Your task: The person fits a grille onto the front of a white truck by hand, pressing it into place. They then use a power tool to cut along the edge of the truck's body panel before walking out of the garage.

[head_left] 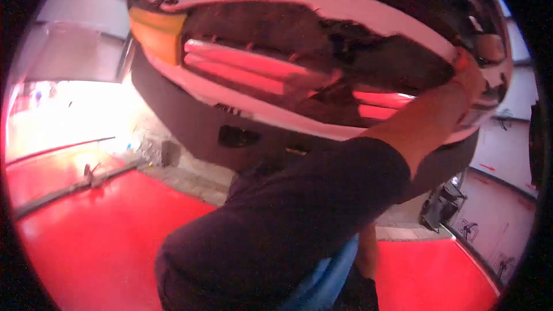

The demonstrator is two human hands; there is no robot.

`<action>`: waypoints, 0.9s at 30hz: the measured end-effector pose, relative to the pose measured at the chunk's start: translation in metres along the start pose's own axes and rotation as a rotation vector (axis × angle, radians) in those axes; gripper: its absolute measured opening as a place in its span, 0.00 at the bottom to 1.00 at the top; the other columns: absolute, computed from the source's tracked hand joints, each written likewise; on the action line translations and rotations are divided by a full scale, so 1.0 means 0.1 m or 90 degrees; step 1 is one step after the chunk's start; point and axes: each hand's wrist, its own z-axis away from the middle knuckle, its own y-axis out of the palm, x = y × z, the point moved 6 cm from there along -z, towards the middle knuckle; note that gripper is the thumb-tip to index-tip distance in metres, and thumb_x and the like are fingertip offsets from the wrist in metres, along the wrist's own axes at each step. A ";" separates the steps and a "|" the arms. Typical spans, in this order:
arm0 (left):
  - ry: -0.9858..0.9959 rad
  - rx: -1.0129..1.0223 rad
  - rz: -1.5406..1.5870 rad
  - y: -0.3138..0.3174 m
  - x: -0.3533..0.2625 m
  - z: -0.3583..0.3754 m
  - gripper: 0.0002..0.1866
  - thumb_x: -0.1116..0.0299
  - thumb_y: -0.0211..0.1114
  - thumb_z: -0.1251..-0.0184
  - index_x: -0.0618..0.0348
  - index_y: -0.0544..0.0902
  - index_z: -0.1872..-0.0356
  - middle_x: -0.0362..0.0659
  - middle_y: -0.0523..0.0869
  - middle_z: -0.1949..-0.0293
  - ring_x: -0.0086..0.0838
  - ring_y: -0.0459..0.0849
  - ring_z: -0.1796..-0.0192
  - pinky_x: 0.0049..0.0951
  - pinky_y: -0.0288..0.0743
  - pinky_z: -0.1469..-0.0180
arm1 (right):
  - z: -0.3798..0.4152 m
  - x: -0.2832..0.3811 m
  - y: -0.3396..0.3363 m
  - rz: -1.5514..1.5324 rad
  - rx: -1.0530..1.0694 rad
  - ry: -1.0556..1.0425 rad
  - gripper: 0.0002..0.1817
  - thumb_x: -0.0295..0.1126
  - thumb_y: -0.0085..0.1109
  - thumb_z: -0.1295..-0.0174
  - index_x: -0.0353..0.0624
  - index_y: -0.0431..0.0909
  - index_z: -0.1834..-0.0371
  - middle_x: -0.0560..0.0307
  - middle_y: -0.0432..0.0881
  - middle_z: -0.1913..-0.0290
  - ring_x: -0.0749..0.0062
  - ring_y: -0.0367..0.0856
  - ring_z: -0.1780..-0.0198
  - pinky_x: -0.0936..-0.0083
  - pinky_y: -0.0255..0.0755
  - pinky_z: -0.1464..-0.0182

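A dark-sleeved arm crosses from the lower middle to the upper right. At its end my left hand (470, 78) is against the right end of a vehicle's pale front panel (265, 116), close to the light unit. Its fingers are blurred and their grip is unclear. Red slats (247, 75) show in the panel's dark opening, and an orange-yellow lamp (158, 34) is at its left. Part of another bare forearm hangs below the sleeve, beside blue cloth (328, 276); my right hand is not visible.
Red floor (115, 236) spreads below the vehicle on both sides, with a paved strip (199, 181) behind. A dark object (440, 207) stands at the right near the pale wall panels (501, 213). A dark bar (80, 187) crosses the left floor.
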 end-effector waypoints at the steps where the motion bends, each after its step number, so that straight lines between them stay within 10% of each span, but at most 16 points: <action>1: -0.004 -0.040 0.002 -0.27 0.07 0.29 0.25 0.43 0.56 0.27 0.41 0.89 0.41 0.43 0.90 0.43 0.48 0.85 0.38 0.74 0.71 0.44 | -0.04 -0.04 0.02 0.000 -0.010 0.000 0.32 0.44 0.63 0.29 0.35 0.72 0.28 0.31 0.71 0.27 0.33 0.64 0.24 0.47 0.59 0.22; 6: -0.091 0.031 0.129 -0.61 0.41 0.38 0.27 0.44 0.57 0.27 0.46 0.87 0.37 0.42 0.85 0.34 0.41 0.81 0.31 0.60 0.67 0.31 | -0.41 -0.35 -0.44 -0.003 -0.132 0.017 0.30 0.41 0.61 0.27 0.33 0.72 0.28 0.31 0.72 0.28 0.34 0.65 0.24 0.48 0.60 0.23; 9: 0.068 -0.006 0.233 -1.19 0.81 0.97 0.27 0.45 0.64 0.37 0.51 0.90 0.45 0.51 0.90 0.46 0.47 0.90 0.45 0.46 0.81 0.43 | -1.08 -0.26 -1.31 -0.049 -0.210 0.019 0.29 0.42 0.61 0.26 0.34 0.74 0.30 0.32 0.74 0.29 0.33 0.67 0.26 0.51 0.60 0.22; 16: -0.020 -0.229 0.331 -2.13 3.36 3.59 0.25 0.60 0.71 0.32 0.62 0.83 0.38 0.52 0.87 0.41 0.43 0.86 0.39 0.36 0.75 0.32 | -2.61 -0.02 -2.15 0.181 -0.134 -0.268 0.23 0.39 0.61 0.29 0.44 0.79 0.33 0.39 0.76 0.29 0.42 0.75 0.30 0.54 0.72 0.30; 18: -0.163 -0.190 0.024 -2.46 3.82 4.47 0.23 0.61 0.65 0.34 0.58 0.85 0.39 0.55 0.85 0.41 0.48 0.83 0.37 0.42 0.75 0.34 | -2.88 0.03 -2.14 0.231 -0.086 -0.199 0.21 0.37 0.61 0.30 0.46 0.81 0.35 0.40 0.75 0.29 0.44 0.75 0.30 0.55 0.72 0.30; 22: -0.258 -0.230 0.077 -2.26 4.60 5.32 0.16 0.72 0.68 0.41 0.59 0.85 0.50 0.49 0.88 0.51 0.46 0.86 0.47 0.41 0.79 0.43 | -3.12 0.17 -1.91 0.288 -0.062 -0.289 0.20 0.37 0.60 0.31 0.48 0.82 0.37 0.44 0.77 0.29 0.44 0.76 0.31 0.54 0.72 0.31; 27: -0.163 -0.227 -0.055 -2.16 4.54 5.24 0.12 0.71 0.69 0.42 0.57 0.84 0.56 0.49 0.86 0.55 0.49 0.86 0.51 0.45 0.79 0.47 | -3.39 0.16 -1.76 0.261 0.011 -0.310 0.19 0.37 0.59 0.32 0.49 0.83 0.39 0.44 0.79 0.31 0.45 0.79 0.33 0.54 0.73 0.31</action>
